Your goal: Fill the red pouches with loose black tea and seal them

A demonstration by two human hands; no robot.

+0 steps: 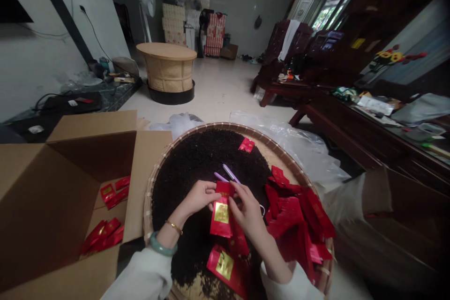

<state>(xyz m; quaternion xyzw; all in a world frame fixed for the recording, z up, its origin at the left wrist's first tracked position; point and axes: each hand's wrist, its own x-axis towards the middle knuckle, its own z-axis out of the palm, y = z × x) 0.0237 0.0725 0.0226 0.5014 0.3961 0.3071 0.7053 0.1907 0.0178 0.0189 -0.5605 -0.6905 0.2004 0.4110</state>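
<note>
Both hands meet at a red packet (217,228) with a gold label, held upright over the dark loose tea leaves (190,159). My left hand (199,197) pinches its left edge near the top. On the other side, the fingers of my right hand (248,206) grip the upper right edge. Just beyond the fingers lies a purple-handled tool (230,173), perhaps scissors, partly hidden by the packet. Another red packet with a gold label (225,265) rests on the tea below my hands. A pile of red packets (291,215) lies to the right in the tray.
The round woven bamboo tray (281,146) spans the front. At left stands an open cardboard box (153,159) with several red packets inside. Clear plastic sheeting (302,143) lies beyond the tray. A dark wooden table (326,122) is at right, a round-topped stand (167,51) behind.
</note>
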